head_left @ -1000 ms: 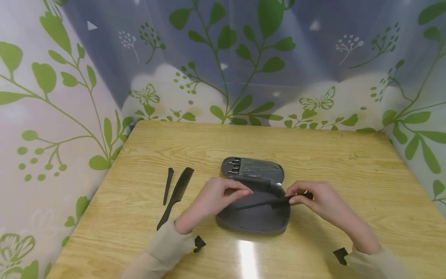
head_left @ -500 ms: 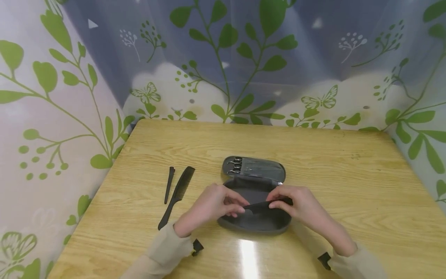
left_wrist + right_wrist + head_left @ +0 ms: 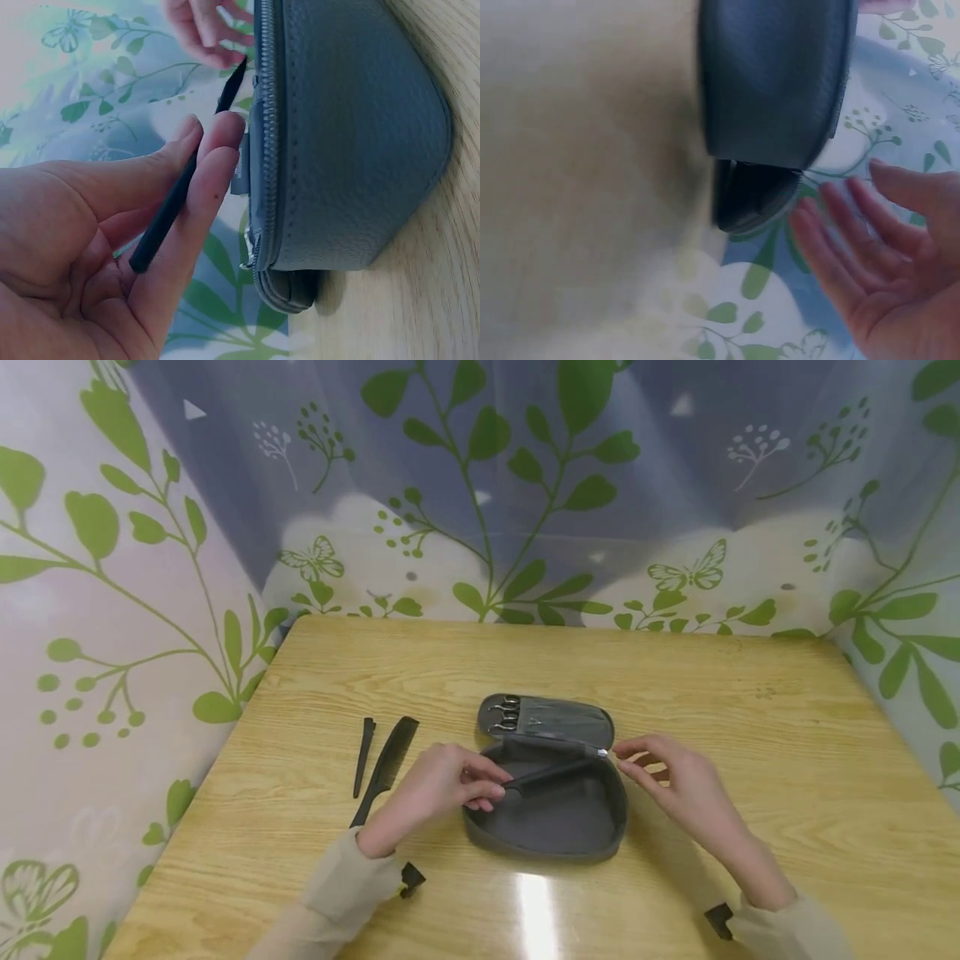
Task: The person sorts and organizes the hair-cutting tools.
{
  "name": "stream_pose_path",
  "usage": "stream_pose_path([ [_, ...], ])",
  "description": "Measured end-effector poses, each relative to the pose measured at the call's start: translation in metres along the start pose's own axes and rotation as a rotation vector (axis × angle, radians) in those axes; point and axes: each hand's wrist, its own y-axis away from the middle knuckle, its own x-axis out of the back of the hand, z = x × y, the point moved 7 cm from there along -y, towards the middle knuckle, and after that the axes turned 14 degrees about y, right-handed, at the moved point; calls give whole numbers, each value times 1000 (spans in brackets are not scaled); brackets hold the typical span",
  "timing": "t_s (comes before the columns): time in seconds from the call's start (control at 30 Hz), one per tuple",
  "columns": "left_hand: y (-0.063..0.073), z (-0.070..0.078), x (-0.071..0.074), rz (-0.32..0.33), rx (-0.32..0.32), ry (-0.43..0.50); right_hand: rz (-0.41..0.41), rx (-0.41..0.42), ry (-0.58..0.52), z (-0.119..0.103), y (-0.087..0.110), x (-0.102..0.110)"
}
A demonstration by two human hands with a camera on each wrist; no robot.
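My left hand [image 3: 442, 781] pinches a slim black tail comb [image 3: 551, 772] between thumb and fingers. The comb slants over the open grey zip case [image 3: 551, 847], its far end towards the hinge. In the left wrist view the comb [image 3: 166, 217] appears edge-on, so its teeth cannot be made out. My right hand [image 3: 686, 781] is just beyond the case's right edge, close to the zip pull [image 3: 602, 752]. In the right wrist view that hand [image 3: 900, 259] has loosely spread fingers and holds nothing.
The case's lid [image 3: 566, 720] lies back on the wooden table [image 3: 750, 718], with scissors [image 3: 510, 714] in its pocket. Left of my left hand lie a black handled comb [image 3: 393, 760] and a narrow black hair clip [image 3: 363, 756]. A leaf-patterned curtain [image 3: 480, 543] surrounds the table.
The tail comb has passed from my right hand to my left and turned end for end. My right hand has let go and drawn away to the right.
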Motion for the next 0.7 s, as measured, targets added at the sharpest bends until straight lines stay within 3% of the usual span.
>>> stream_pose_path([
  [0.13, -9, -6, -6, -29, 12, -20, -134, -51, 24, 6, 5, -16],
  [0.2, -14, -9, -10, -46, 19, -34, -160, -52, 34, 6, 7, -21],
  [0.47, -34, -17, -26, -113, 70, -50, -168, -54, 44, 5, 9, -21],
  [0.7, -43, -19, -34, -170, 68, -181, -156, -50, 39, 5, 10, -21],
])
